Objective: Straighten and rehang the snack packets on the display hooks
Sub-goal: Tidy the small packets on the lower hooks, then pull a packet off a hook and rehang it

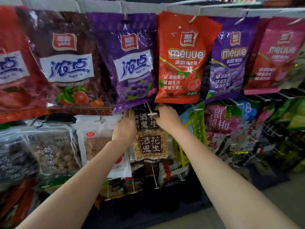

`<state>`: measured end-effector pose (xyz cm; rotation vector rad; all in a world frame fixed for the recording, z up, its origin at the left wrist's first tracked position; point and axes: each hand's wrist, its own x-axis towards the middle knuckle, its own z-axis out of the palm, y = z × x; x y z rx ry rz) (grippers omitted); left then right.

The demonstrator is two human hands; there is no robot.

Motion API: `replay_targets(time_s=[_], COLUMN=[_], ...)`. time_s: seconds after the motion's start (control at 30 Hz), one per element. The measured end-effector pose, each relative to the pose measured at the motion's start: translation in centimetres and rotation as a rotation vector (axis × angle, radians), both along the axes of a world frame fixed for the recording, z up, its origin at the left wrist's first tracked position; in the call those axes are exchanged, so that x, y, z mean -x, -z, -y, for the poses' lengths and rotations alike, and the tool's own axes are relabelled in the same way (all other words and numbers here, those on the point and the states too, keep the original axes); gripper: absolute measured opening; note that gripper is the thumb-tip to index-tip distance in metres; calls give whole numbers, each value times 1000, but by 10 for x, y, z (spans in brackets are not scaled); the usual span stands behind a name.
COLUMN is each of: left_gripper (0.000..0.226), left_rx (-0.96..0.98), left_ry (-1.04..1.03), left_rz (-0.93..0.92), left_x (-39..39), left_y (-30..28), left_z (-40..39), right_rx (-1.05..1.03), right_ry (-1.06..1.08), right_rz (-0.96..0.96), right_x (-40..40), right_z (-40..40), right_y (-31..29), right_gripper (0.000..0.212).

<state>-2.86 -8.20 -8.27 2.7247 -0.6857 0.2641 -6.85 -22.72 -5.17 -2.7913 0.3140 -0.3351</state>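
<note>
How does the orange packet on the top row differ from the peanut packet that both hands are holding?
The orange packet hangs tilted and untouched; the peanut packet is gripped at its top corners by the left hand and the right hand. The orange packet is opaque; the peanut packet has a clear window showing nuts. Both sit at display hooks.

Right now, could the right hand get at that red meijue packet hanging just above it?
Probably yes: the right hand sits directly under the red meijue packet with nothing between, though it is busy holding the peanut packet.

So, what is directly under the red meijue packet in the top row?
Both hands, left and right, grip the dark peanut packet at its top by a white hook. The red meijue packet hides the hook's base.
</note>
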Motion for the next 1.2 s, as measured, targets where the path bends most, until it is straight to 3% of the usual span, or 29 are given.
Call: replay_targets(time_s=[0.1, 0.33, 0.43, 0.53, 0.63, 0.73, 0.83, 0.93, 1.0, 1.2], left_gripper=[59, 46, 47, 38, 33, 50, 57, 68, 68, 54], left_rx=[-28, 7, 97, 262, 161, 20, -213, -240, -276, -255], left_ry=[13, 25, 14, 69, 336, 396, 314, 184, 104, 32], left_rz=[13, 4, -9, 97, 155, 207, 266, 190, 104, -2], left_x=[-4, 5, 15, 40, 64, 72, 77, 69, 64, 64], left_y=[4, -3, -7, -2, 10, 12, 3, -5, -12, -17], left_z=[0, -3, -6, -11, 0, 37, 86, 121, 134, 140], right_rx=[15, -11, -56, -43, -70, -106, -72, 15, 73, 170], right_ry=[-5, 1, -1, 6, 147, 278, 253, 151, 85, 27], right_rz=[-18, -63, 19, 171, 267, 362, 125, -83, -102, -178], right_x=[7, 10, 31, 70, 104, 108, 98, 81, 67, 36], right_z=[-1, -8, -9, 5, 38, 76, 104, 125, 137, 149], right_y=[-4, -2, 0, 14, 30, 26, 15, 11, 6, -15], right_gripper=[37, 43, 51, 38, 22, 27, 60, 80, 78, 40])
